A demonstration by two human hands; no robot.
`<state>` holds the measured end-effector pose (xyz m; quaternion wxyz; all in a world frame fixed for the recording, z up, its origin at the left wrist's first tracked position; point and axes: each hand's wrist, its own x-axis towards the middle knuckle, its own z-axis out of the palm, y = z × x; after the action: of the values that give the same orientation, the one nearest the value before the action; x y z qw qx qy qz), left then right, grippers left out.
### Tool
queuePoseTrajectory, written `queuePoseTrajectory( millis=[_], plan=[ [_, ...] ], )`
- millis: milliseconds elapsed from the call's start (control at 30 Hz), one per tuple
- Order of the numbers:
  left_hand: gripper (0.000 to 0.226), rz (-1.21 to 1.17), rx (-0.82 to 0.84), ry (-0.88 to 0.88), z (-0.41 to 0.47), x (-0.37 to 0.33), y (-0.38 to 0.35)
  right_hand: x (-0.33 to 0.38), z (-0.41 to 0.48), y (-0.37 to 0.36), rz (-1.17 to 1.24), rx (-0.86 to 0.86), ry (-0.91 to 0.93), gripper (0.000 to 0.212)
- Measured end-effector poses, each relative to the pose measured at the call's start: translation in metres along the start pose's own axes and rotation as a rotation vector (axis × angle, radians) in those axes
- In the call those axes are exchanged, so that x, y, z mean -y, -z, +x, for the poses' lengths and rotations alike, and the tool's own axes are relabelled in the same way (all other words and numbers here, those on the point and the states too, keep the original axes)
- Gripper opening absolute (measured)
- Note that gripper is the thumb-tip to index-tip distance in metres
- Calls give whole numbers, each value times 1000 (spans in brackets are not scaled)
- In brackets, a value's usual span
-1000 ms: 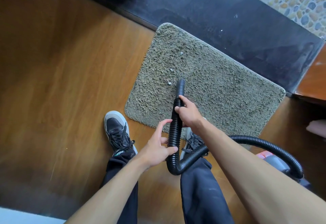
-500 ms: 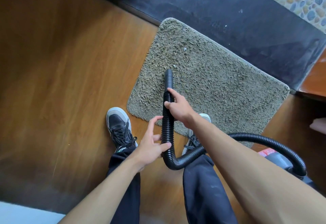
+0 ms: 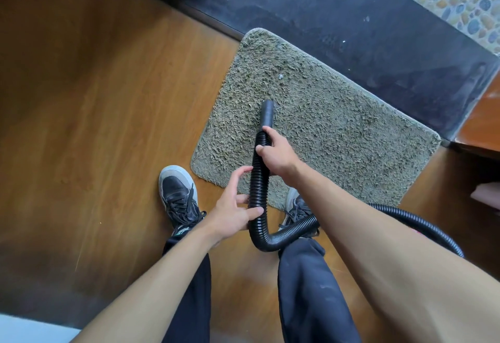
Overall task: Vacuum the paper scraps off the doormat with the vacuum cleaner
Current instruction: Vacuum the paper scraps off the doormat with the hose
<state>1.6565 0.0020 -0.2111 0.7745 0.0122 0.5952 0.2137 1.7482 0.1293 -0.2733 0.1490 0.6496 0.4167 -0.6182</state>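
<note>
The hose (image 3: 259, 180) dives under the right forearm (image 3: 378, 234), resurfaces, then vanishes behind it again at lower right. The right shoe (image 3: 296, 204) is mostly covered. A white speck (image 3: 280, 75) on the doormat (image 3: 338, 126) is too small to name. Whether the left hand (image 3: 232, 214) actually grips the hose is unclear.

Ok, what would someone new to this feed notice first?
The black hose down the centre: the right hand grips it just behind the nozzle, and the left hand holds it lower, above the bend. The nozzle is over the shaggy doormat, and one white scrap lies on the mat just beyond it.
</note>
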Motion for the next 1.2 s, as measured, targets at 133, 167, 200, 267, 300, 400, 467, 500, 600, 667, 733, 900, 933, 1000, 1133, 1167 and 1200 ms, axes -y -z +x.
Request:
queuePoseTrajectory(
  millis=[133,167,200,267,300,400,467,500,600,667,733,900,933,1000,1133,1167,1200],
  plan=[
    [77,-38,-48,-12,-6,6,8,14,2,-15,-154,81,69,66],
    [77,-53,-56,-15,-7,8,9,16,3,-18,-185,98,88,66],
    [77,-69,-61,-15,-8,9,10,17,3,-20,-205,106,105,66],
    [77,-85,-59,-14,-8,10,10,17,5,-22,-210,98,116,66],
    [77,-81,-54,-12,-7,10,10,16,6,-22,-196,90,111,66],
    [76,-42,-33,4,-2,4,5,5,6,-13,-125,48,79,66],
    [77,-10,-10,17,3,-1,-1,-2,6,-3,-55,-2,54,66],
    [77,6,3,20,6,-4,-4,-5,6,3,-17,-25,41,66],
    [79,51,33,8,17,-16,-12,-9,8,19,57,-111,40,64],
    [79,84,52,-10,23,-27,-15,-6,10,27,95,-160,55,63],
    [79,95,63,-16,28,-36,-14,0,13,32,101,-177,57,64],
    [79,94,50,-39,35,-49,-3,20,24,35,89,-122,53,66],
    [79,87,45,-44,35,-49,1,26,24,34,72,-85,59,64],
    [79,80,30,-59,33,-45,7,35,24,29,22,-23,82,64],
    [76,54,1,-80,25,-38,17,43,25,19,-60,47,106,67],
    [76,50,-2,-79,24,-37,17,43,25,17,-68,51,110,66],
    [76,49,-6,-77,24,-36,17,43,25,16,-65,50,109,66]
  ],
)
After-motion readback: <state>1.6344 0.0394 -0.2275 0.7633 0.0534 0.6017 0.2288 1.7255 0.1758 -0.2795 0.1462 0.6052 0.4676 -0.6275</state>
